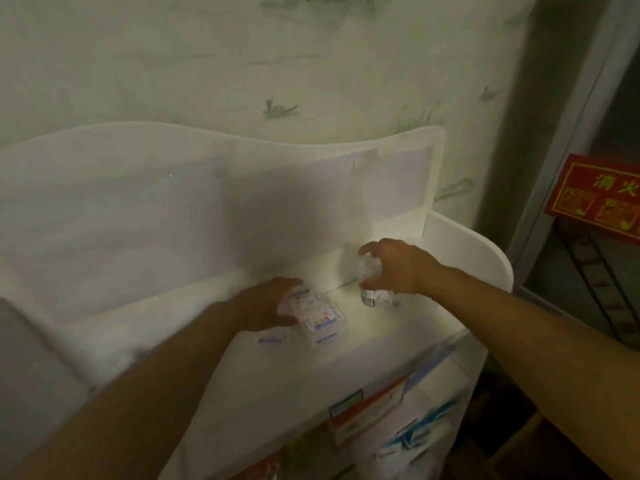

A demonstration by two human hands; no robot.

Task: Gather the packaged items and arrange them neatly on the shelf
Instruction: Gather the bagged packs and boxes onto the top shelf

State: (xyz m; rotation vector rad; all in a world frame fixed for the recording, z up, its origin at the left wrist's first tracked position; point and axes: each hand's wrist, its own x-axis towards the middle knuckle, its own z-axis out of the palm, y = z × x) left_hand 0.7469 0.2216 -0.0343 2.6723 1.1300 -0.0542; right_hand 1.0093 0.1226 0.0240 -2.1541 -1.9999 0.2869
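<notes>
My left hand (268, 303) curls round flat white printed packets (317, 315) on white plastic shelf (381, 337); right hand (394, 266) grips crinkly clear-wrapped bottle (370, 282), right of packets.

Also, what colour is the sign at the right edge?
Red with yellow-green characters and pictograms: the sign, seen in the head view.

The white plastic shelf (381, 341) with its wavy-topped back panel stands against pale wallpaper (207, 64) printed with faint grey-green leaf sprigs. At 6 o'clock of the shelf top lie white flat packets (320, 320) with blue and red label print. At 3 o'clock a clear crinkled packet (369, 268) sits above a black-banded base. Below, white boxes (367, 407) carry orange and blue panels. At far right, a red sign (595, 195) bears yellow-green characters.
</notes>
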